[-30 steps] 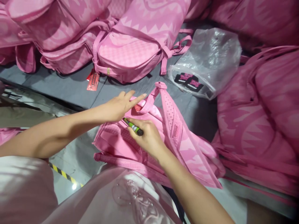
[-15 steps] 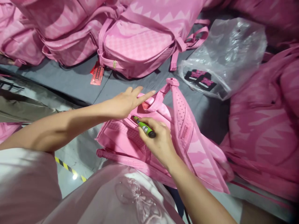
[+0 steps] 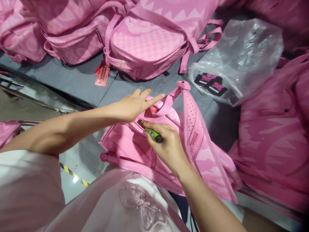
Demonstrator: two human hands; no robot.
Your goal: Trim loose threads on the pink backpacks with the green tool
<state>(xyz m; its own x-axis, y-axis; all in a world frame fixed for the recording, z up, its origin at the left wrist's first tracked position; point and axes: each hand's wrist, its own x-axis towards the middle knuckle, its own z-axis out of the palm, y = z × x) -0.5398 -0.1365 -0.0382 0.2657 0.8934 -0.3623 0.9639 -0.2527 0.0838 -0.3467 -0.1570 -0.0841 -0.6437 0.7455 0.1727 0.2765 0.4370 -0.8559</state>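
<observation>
A pink backpack [image 3: 205,164] lies on its front at the table's edge, its back panel and straps facing up. My left hand [image 3: 136,104] rests on its upper part with the fingers spread, beside the top handle loop [image 3: 166,108]. In my right hand [image 3: 167,143] is a green pen-shaped tool [image 3: 152,132] with a black end. Its narrow tip points up and left at the panel, close beside my left palm. The tip is partly hidden, and I cannot tell whether it touches the fabric. A small red piece [image 3: 153,110] shows under the handle.
Several pink backpacks line the back of the grey table [image 3: 79,77], one with a red tag [image 3: 102,75]. A clear plastic bag [image 3: 251,51] holding black and pink patches [image 3: 211,83] lies at the back right. Another pink backpack [image 3: 275,135] stands at the right.
The view has shifted slightly, so the backpacks and plastic bag sit a little further right. My right hand has turned slightly around the green tool, covering more of it. My left hand stays in place on the backpack.
</observation>
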